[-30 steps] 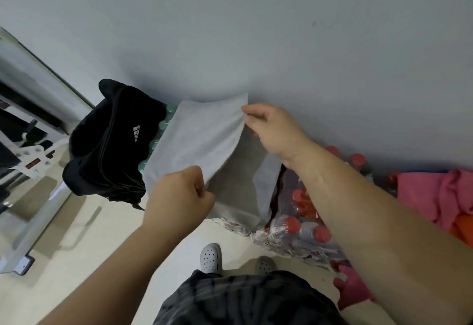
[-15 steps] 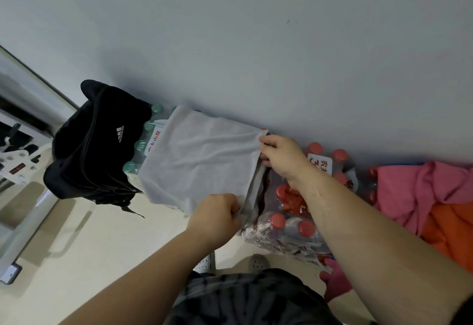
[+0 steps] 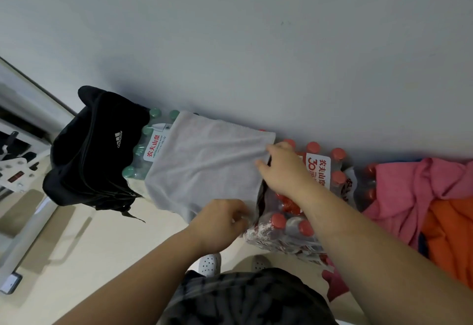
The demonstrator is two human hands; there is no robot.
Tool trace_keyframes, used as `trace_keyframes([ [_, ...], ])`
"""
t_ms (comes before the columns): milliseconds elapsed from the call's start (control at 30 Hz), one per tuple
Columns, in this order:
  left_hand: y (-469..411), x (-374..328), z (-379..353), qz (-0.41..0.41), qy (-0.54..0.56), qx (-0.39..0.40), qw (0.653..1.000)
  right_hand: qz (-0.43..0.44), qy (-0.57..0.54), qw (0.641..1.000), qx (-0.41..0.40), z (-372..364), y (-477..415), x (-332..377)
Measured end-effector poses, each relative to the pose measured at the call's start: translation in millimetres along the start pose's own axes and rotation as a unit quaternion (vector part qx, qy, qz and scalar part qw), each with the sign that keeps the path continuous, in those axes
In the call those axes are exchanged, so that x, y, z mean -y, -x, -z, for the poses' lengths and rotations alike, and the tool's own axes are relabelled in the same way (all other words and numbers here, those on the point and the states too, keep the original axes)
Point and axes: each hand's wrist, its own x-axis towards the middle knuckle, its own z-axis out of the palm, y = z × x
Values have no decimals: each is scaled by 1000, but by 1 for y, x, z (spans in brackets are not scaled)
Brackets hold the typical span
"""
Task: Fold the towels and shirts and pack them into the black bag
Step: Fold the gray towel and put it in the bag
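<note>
A folded grey towel [image 3: 202,165] lies flat on top of shrink-wrapped packs of water bottles against the wall. My left hand [image 3: 220,219] pinches its near right corner with curled fingers. My right hand [image 3: 284,171] rests on the towel's right edge, its fingers tucked at the fold. The black bag [image 3: 89,150] with a white logo sits to the left, on the green-capped bottles, its zip running along the side. A pink shirt [image 3: 409,191] and an orange shirt [image 3: 450,235] lie in a heap at the right.
Packs of green-capped bottles [image 3: 143,150] and red-capped bottles [image 3: 307,212] line the grey wall. A white frame with dark parts [image 3: 18,165] stands at the far left. My shoes [image 3: 210,263] stand on the beige floor below.
The towel, held up in the air a second ago, has been folded over and laid flat on the bottle packs. Both hands came down with it.
</note>
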Motion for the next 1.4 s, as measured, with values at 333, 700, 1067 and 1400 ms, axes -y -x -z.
trace_keyframes([
  [333, -19, 107, 95, 70, -204, -168, 962, 30, 209, 977, -3, -69, -7, 43],
  [700, 21, 171, 73, -22, -316, -89, 944, -34, 260, 965, -24, -116, 29, 35],
  [1067, 27, 176, 94, -121, -235, -197, 944, 6, 185, 972, -144, -117, 70, 45],
  [1400, -66, 161, 145, -25, -274, -111, 955, -73, 174, 975, -120, -58, -11, 24],
])
